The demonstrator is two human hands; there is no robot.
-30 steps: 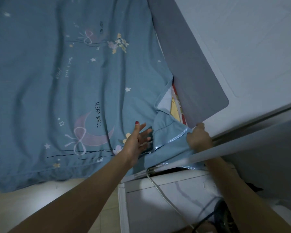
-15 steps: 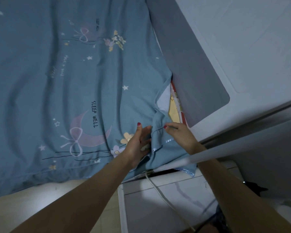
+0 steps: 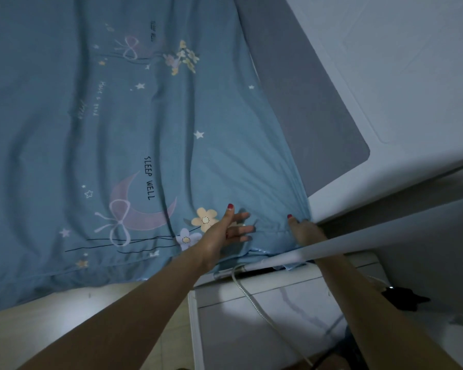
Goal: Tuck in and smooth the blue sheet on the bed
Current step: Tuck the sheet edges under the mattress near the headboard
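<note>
The blue sheet point(image 3: 118, 134), printed with moons, bows, stars and flowers, lies spread over the bed and reaches its near right corner. My left hand point(image 3: 226, 231) rests flat on the sheet beside the peach flower, fingers spread. My right hand point(image 3: 304, 231) is at the corner next to the grey headboard point(image 3: 305, 102), its fingers curled into the bunched sheet edge; the fingertips are hidden in the fabric. The sheet's near edge hangs over the bed side at the left.
A white bedside cabinet point(image 3: 265, 316) stands below the corner, with a white cable point(image 3: 247, 292) running across it. A white rail point(image 3: 385, 236) crosses over my right forearm. A black object point(image 3: 401, 299) lies at the right. Pale floor point(image 3: 64, 316) shows at lower left.
The folded-back corner, which showed a yellow and red layer beneath, is now covered by the sheet pulled to the corner. My right hand moved right and down; my left hand flattened.
</note>
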